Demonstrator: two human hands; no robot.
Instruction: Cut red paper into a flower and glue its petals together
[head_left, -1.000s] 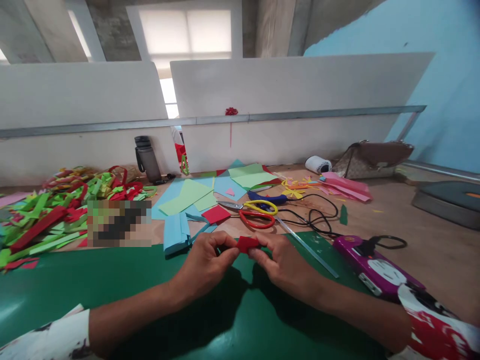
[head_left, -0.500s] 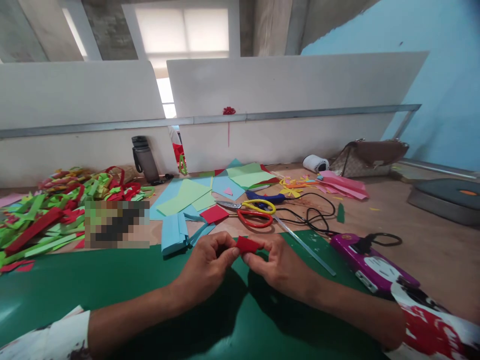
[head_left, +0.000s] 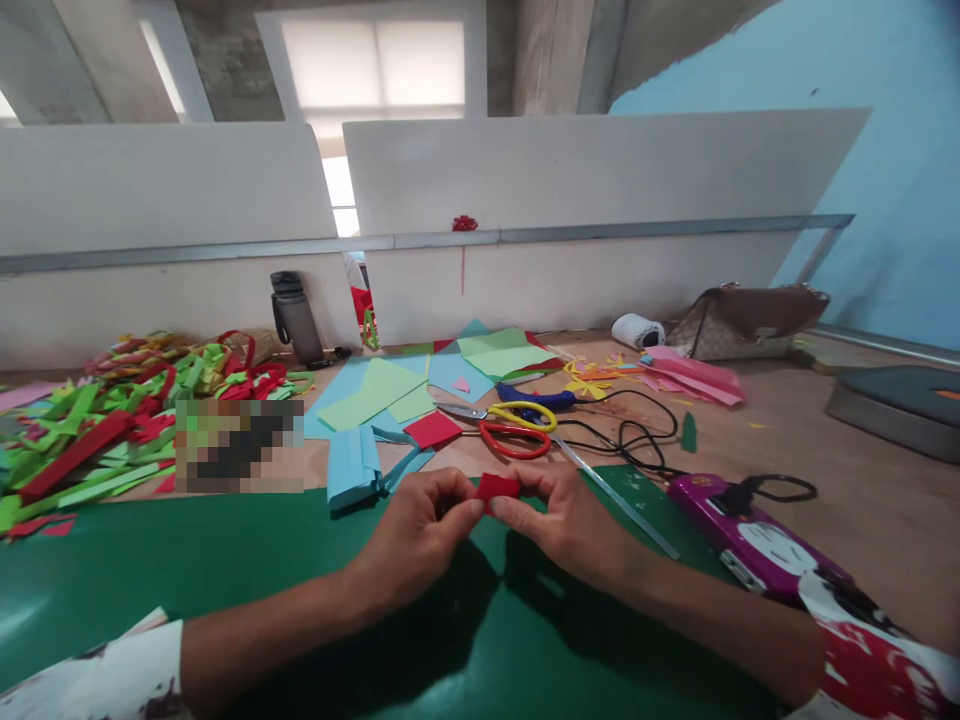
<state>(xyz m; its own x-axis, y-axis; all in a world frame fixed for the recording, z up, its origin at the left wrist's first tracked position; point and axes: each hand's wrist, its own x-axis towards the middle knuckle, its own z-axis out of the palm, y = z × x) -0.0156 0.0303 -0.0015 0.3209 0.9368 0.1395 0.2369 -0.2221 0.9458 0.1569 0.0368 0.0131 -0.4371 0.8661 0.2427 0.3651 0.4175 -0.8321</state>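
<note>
- Taking the small red paper as the centre of my clock, I see the wearer's left hand (head_left: pixel 424 522) at about eight o'clock, thumb and fingers pinched on its edge.
- The right hand (head_left: pixel 574 518), at about four o'clock, pinches the opposite edge. Half a second ago its thumb sat below the paper; now the thumb lies across the lower right part, covering more of it.
- The red paper (head_left: pixel 496 488) is held between both hands, above a glossy green surface (head_left: pixel 112 565). It appears less tilted than before.
- On my feed, the whole scene has slid slightly rightward.
- Folded blue paper (head_left: pixel 351 470) lies near nine o'clock, a purple power strip (head_left: pixel 769 530) just past three.
- Scissors (head_left: pixel 478 411) lie at twelve, a blue-handled tool (head_left: pixel 540 399) at one.
- Farther off, a grey bottle (head_left: pixel 301 325) stands at ten; a brown bag (head_left: pixel 754 325) sits at two.
</note>
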